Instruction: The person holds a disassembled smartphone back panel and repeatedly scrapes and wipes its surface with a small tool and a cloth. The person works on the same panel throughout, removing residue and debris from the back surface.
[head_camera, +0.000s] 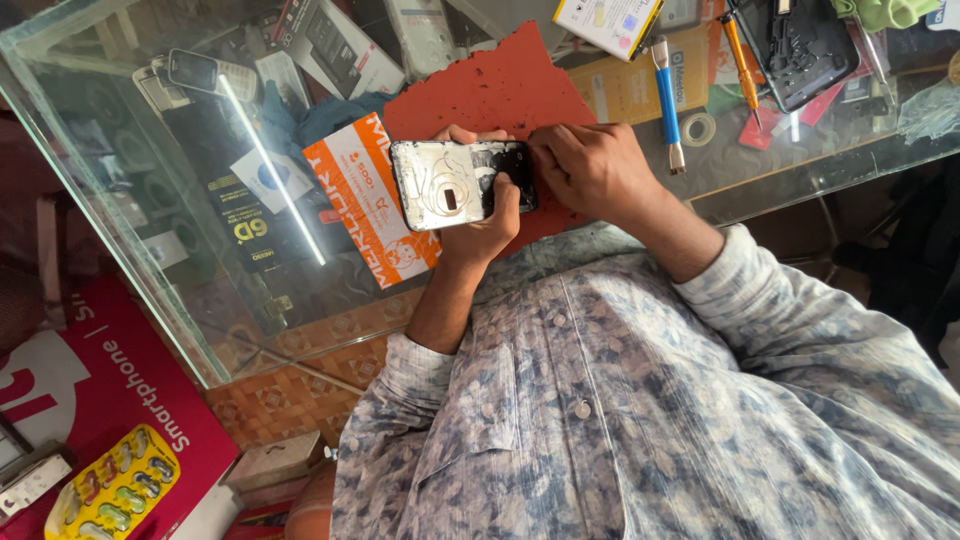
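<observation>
Nearest the camera, from four to seven o'clock, a blue and white patterned shirt (620, 400) fills the lower frame, both sleeves reaching up toward the glass counter (180, 300). Just past it, near the centre, the left hand (478, 225) is curled shut around an opened smartphone (455, 184) with its back cover off, thumb across the dark end and fingertips showing over the far edge. At the phone's three o'clock the right hand (590, 165) is closed down, fingertips pinched on the phone's dark end; what lies between them I cannot tell. Under both hands lies a red work mat (500, 85), and at the phone's nine o'clock an orange and white packet (365, 200). Farther on, at one o'clock, a blue-handled screwdriver (668, 100) rests beside a roll of tape (698, 128), with an orange-handled screwdriver (742, 60) beyond. At eight o'clock, low by the floor, sits a yellow blister pack (115, 490).
</observation>
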